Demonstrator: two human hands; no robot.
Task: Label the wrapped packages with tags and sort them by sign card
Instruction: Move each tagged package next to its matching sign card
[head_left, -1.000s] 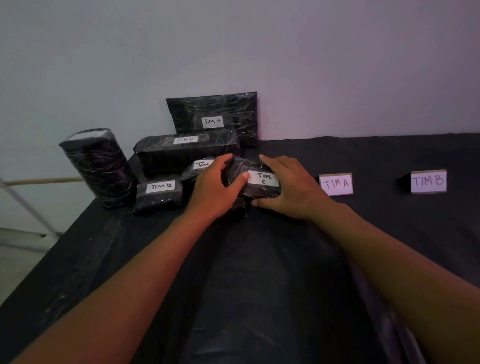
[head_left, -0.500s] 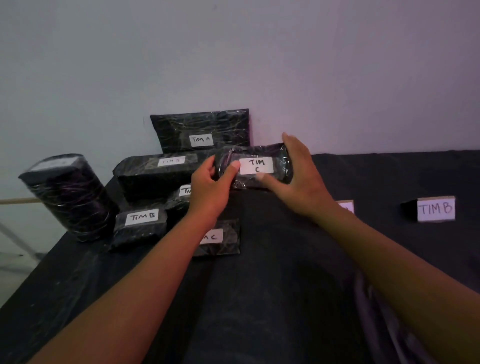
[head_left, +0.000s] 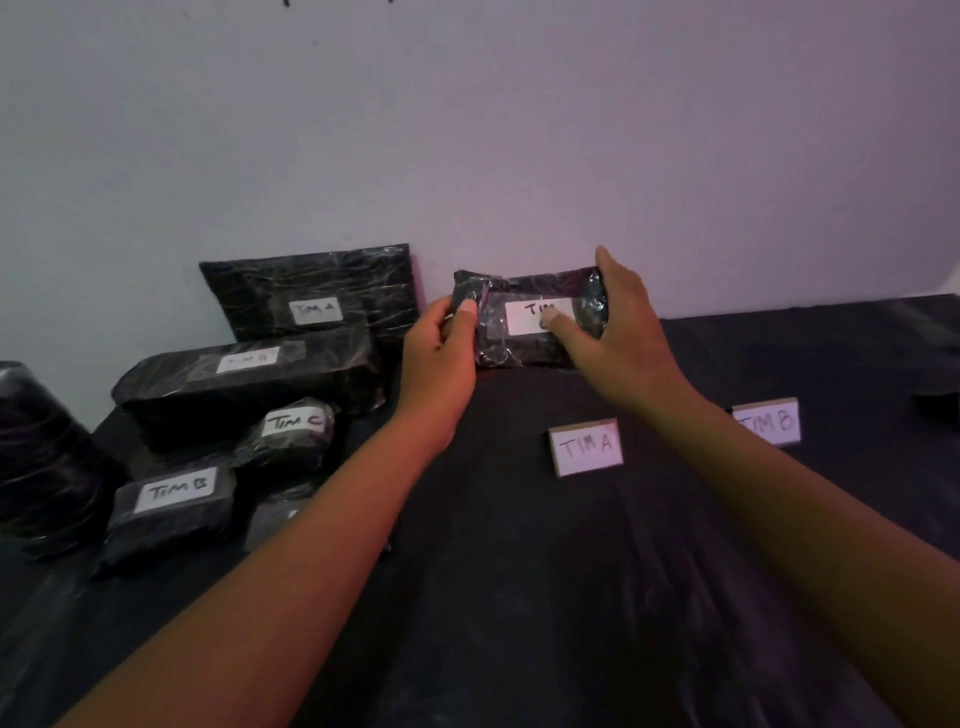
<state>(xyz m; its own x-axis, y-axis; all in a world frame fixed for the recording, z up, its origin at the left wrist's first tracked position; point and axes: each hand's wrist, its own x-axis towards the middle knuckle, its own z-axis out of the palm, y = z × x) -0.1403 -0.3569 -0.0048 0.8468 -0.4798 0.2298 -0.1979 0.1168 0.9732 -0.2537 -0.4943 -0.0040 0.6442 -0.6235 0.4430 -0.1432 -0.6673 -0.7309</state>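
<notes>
black-wrapped package (head_left: 530, 317) gripped at its ends by left hand (head_left: 441, 353) and right hand (head_left: 621, 332), fingers curled.

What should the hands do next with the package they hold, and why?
Probably carry the package right, past the TIM A card and TIM B card. Both hands, left and right, grip it above the table. Its tag reads TIM, with the right thumb hiding the rest, so I would uncover and read the letter before setting it down. No other card shows.
</notes>
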